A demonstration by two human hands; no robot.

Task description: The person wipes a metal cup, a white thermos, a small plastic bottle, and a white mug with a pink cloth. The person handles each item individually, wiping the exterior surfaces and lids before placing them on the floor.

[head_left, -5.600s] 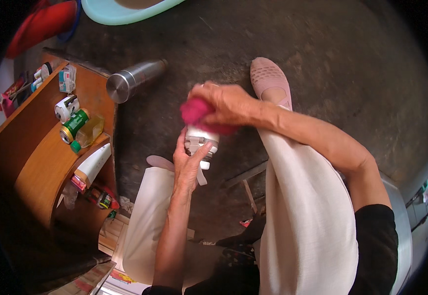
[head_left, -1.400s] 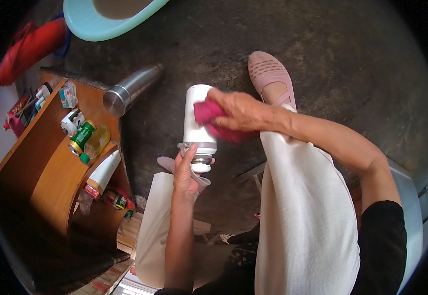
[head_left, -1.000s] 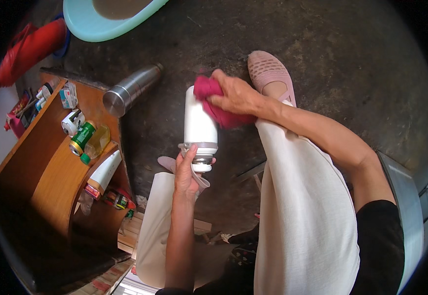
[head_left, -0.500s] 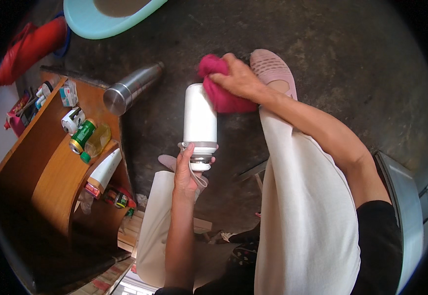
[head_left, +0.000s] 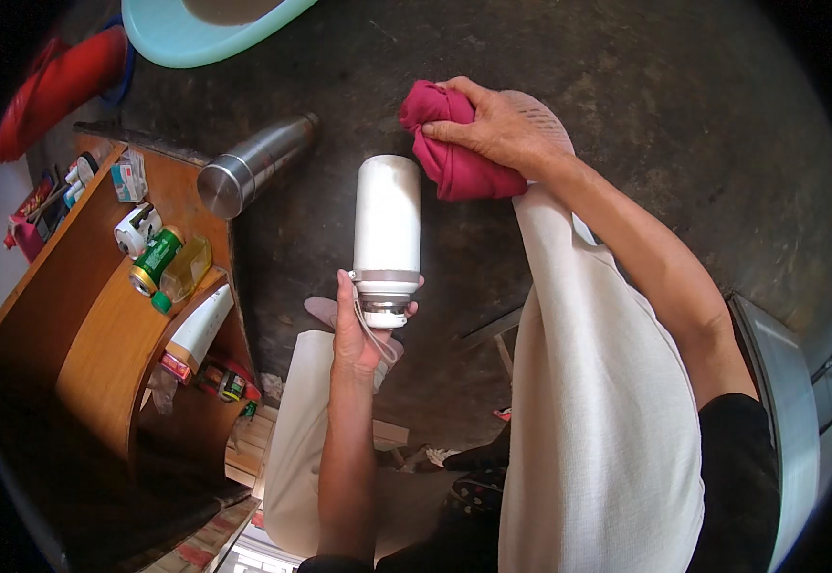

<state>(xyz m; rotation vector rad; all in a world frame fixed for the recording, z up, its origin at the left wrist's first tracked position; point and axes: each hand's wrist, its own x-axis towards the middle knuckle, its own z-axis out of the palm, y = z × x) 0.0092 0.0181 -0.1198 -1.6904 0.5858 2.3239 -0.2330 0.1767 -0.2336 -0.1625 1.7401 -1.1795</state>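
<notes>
A white thermos (head_left: 387, 215) with grey bands, a steel neck and a strap stands out in the middle of the view. My left hand (head_left: 360, 334) is closed round its lower, banded end, with the strap hanging over the fingers. Up and to the right of the thermos, apart from it, my right hand (head_left: 492, 129) grips a bunched magenta cloth (head_left: 440, 167) just above my right knee, partly covering my pink shoe (head_left: 549, 122) from sight.
A steel flask (head_left: 253, 166) stands at upper left beside a wooden shelf unit (head_left: 91, 372) holding a green can (head_left: 156, 260), a yellowish bottle (head_left: 187, 267) and several small items. Farther back are a mint basin (head_left: 163, 53) and a red bundle (head_left: 63, 91).
My right hand and the cloth have moved up and right, off the white thermos, uncovering its whole body. My left hand keeps its hold.
</notes>
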